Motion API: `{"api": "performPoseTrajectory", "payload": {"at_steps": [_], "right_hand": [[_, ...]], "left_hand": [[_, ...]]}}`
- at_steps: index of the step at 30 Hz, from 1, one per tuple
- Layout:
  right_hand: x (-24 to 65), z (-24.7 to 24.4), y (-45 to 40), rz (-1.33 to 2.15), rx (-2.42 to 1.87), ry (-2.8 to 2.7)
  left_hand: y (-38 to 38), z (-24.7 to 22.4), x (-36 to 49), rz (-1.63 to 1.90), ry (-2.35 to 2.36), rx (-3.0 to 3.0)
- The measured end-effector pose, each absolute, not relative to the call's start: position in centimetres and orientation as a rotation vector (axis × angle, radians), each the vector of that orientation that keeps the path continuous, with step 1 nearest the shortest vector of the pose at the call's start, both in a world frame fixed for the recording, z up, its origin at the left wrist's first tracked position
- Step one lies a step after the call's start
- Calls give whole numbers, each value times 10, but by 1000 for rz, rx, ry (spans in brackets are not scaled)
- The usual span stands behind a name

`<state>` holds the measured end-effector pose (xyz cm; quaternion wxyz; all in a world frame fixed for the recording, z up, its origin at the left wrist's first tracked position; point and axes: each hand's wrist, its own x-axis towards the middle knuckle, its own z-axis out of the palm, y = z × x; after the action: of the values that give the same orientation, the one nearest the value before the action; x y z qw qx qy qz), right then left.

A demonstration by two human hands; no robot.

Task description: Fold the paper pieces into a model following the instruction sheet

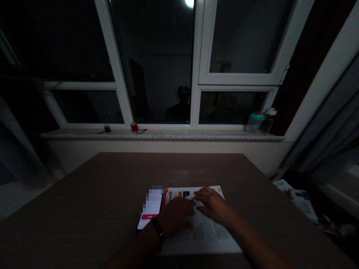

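Dim light. Sheet (209,233) lies flat on the table (84,201), in front of the person; single page or booklet, cannot tell.

Progress: work judged under way, not finished, since both hands are at the sheet. Done: sheet is laid out, print side up, with the phone (152,205) just beside its left edge, screen lit. No fold, tear or cut is visible on the uncovered parts. Left to do: cannot tell how much; the hands cover the middle of the page, where the work seems to be.

Orientation: sheet is set nearly square to the person, near edge roughly level across the view, far edge toward the window (157,74). Long axis judged to run away from the person, though foreshortening makes this uncertain. Orange strip along the left edge; small red mark at the far right corner. Way up of the print: too dim to tell. Phone is tilted, its long axis running from near left to far right.

Grip: left hand (178,213) is palm down over the sheet, thumb apart from the fingers. Right hand (212,203) comes in from the right, fingers loosely bent, tips near the left's. A small dark bit shows between them; whether either hand pinches it, cannot tell.
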<state>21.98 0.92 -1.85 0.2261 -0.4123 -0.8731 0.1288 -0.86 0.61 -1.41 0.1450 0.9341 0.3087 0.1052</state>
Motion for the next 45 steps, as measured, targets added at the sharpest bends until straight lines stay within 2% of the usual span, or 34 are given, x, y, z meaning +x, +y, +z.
{"api": "performPoseTrajectory", "payload": {"at_steps": [29,45], "right_hand": [[221,-17,7,326,-1248,-2412],[222,-17,8,378,-1135,-2429]], "left_hand": [[6,-14,-6,238,931,2665],[8,-17,-7,234,912,2657]]}}
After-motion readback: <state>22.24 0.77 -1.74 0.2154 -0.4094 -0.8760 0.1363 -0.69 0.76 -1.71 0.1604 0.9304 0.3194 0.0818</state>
